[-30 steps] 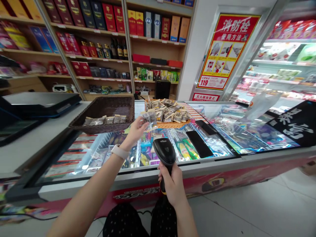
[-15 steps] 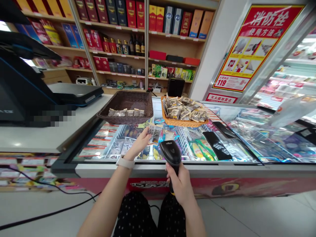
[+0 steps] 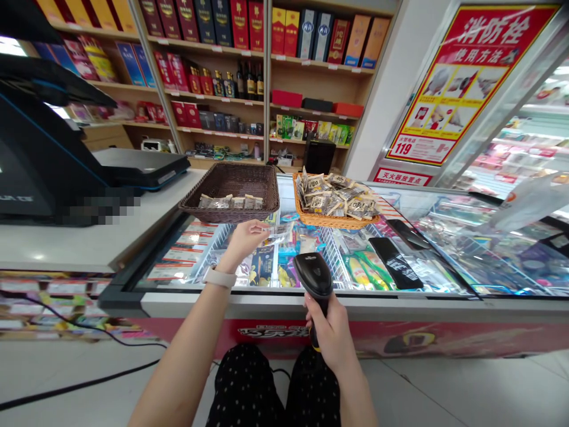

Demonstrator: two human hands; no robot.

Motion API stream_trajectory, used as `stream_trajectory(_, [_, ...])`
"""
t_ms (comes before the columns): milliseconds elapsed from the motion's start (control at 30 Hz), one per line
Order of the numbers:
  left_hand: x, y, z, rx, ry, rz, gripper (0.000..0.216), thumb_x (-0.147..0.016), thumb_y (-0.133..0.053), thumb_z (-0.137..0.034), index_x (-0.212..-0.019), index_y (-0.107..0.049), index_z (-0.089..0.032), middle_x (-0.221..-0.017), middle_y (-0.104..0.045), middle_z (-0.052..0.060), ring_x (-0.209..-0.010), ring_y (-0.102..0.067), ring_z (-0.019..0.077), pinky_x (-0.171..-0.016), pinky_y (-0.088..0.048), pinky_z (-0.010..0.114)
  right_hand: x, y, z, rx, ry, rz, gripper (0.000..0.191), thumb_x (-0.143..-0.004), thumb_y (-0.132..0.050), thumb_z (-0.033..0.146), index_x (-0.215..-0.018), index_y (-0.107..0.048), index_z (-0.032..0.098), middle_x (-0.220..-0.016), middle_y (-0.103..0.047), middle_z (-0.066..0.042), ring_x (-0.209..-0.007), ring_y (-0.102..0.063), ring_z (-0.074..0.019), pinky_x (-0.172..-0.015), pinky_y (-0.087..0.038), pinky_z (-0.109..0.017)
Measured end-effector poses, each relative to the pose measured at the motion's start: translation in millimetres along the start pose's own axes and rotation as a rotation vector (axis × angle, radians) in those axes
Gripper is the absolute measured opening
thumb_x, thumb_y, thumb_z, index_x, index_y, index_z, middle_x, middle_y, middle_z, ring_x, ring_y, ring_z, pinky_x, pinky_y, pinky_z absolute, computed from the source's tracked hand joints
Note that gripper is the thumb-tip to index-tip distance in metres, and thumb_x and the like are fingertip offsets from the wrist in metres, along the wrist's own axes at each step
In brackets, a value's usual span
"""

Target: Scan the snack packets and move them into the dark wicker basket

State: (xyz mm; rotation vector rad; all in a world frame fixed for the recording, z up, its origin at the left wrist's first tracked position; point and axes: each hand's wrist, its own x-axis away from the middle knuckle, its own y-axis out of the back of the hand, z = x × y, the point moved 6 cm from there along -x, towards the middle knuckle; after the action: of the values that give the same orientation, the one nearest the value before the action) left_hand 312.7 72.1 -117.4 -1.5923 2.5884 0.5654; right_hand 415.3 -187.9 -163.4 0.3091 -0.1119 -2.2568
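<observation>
My left hand (image 3: 243,240) pinches a small clear snack packet (image 3: 279,232) above the glass lid of the chest freezer (image 3: 284,305), just in front of the dark brown wicker basket (image 3: 231,210). My right hand (image 3: 329,332) is wrapped round the handle of a black barcode scanner (image 3: 313,276), whose head points toward the packet. The brown basket holds a row of similar packets. An orange wicker basket (image 3: 331,221) to its right is piled with several more packets.
A black till screen (image 3: 40,160) stands on the white counter (image 3: 84,243) at the left. Two black phone-like slabs (image 3: 395,255) lie on the freezer glass. Shelves of boxed goods fill the back wall. A red poster (image 3: 462,77) hangs at the right.
My left hand has carried the packet down from the orange basket to in front of the brown basket, tilting it flatter. The view shifted left. The scanner stays gripped in my right hand.
</observation>
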Motion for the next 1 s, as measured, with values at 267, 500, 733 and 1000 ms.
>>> stream_trajectory(267, [-21, -14, -8, 0.036, -0.112, 0.067, 0.045, -0.07, -0.082, -0.05, -0.099, -0.076, -0.016, -0.103, -0.079, 0.011, -0.098, -0.073, 0.0266, -0.085, -0.058, 0.035, 1, -3, -3, 0.035, -0.02, 0.005, 0.051, -0.097, -0.056, 0.061, -0.111, -0.072, 0.015, -0.083, -0.076, -0.011, -0.08, -0.073, -0.0288, -0.057, -0.053, -0.03])
stream_trajectory(500, [-9, -27, 7, 0.107, -0.034, 0.22, 0.053, -0.067, -0.085, -0.052, -0.102, -0.075, -0.015, -0.101, -0.08, 0.012, -0.092, -0.073, 0.0255, -0.085, -0.057, 0.036, 7, -14, 4, 0.065, -0.01, 0.076, 0.043, -0.098, -0.055, 0.057, -0.106, -0.071, 0.017, -0.085, -0.076, -0.011, -0.078, -0.074, -0.029, -0.057, -0.052, -0.031])
stream_trajectory(733, [-10, -26, -1, 0.061, -0.115, 0.203, 0.041, -0.07, -0.081, -0.054, -0.079, -0.077, -0.014, -0.086, -0.076, 0.01, -0.085, -0.07, 0.023, -0.079, -0.053, 0.032, 13, -18, 7, 0.054, -0.044, 0.127, 0.045, -0.098, -0.055, 0.057, -0.108, -0.071, 0.016, -0.084, -0.075, -0.01, -0.074, -0.073, -0.0271, -0.054, -0.052, -0.029])
stream_trajectory(1000, [-11, -26, 5, 0.006, -0.094, 0.182, 0.045, -0.075, -0.074, -0.055, -0.088, -0.079, -0.012, -0.083, -0.076, 0.01, -0.075, -0.067, 0.021, -0.064, -0.05, 0.028, 19, -23, 0, 0.046, -0.033, 0.094, 0.045, -0.1, -0.055, 0.056, -0.11, -0.071, 0.016, -0.083, -0.076, -0.011, -0.075, -0.075, -0.0273, -0.053, -0.053, -0.028])
